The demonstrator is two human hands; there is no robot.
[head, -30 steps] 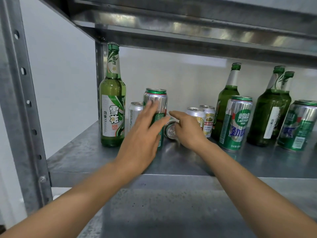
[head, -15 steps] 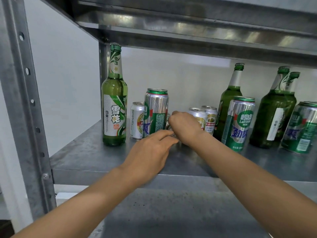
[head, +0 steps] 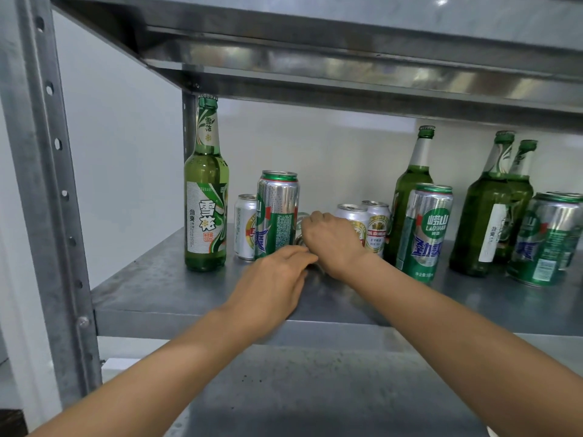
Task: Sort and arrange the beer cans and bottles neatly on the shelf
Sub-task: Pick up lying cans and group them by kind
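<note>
A small silver can lies on its side on the metal shelf, mostly hidden. My right hand is curled over it from above. The straight fingers of my left hand reach to its near end, under the right hand. Left of the hands a tall green can stands, with a small silver can behind it and a green bottle further left. Two small silver cans stand just behind my right hand.
To the right stand a tall green can, a green bottle behind it, two more green bottles and another green can. The upper shelf hangs low overhead. A perforated steel post rises at the left.
My left hand dropped from the tall green can to the lying can. My right hand moved forward and closed over that can.
</note>
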